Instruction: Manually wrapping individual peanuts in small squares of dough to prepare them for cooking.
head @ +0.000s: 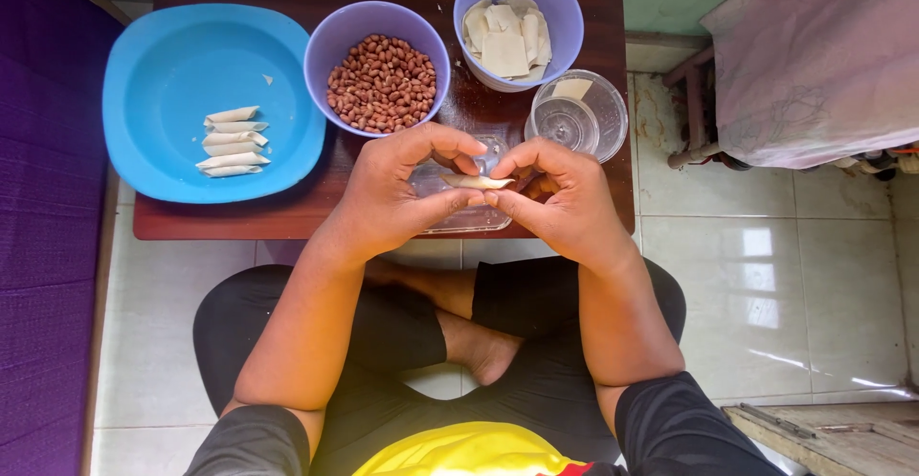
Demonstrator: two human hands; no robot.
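Observation:
Both my hands pinch a small rolled pastry wrapper (476, 181) between fingertips above a clear shallow tray (450, 222) at the table's near edge. My left hand (392, 194) grips its left end, my right hand (560, 194) its right end. A purple bowl of peanuts (380, 82) stands just beyond my left hand. A second purple bowl (565, 7) holds flat pastry sheets (505, 50). On a blue plate (172, 65) at the left lie several finished rolls (233, 141).
A clear plastic cup (579, 117) with one pastry sheet on its rim stands beyond my right hand. The low dark wooden table (239, 220) rests on a tiled floor (785, 275). A purple mat (48, 199) runs along the left, a cloth-covered stand (814, 55) is at the right.

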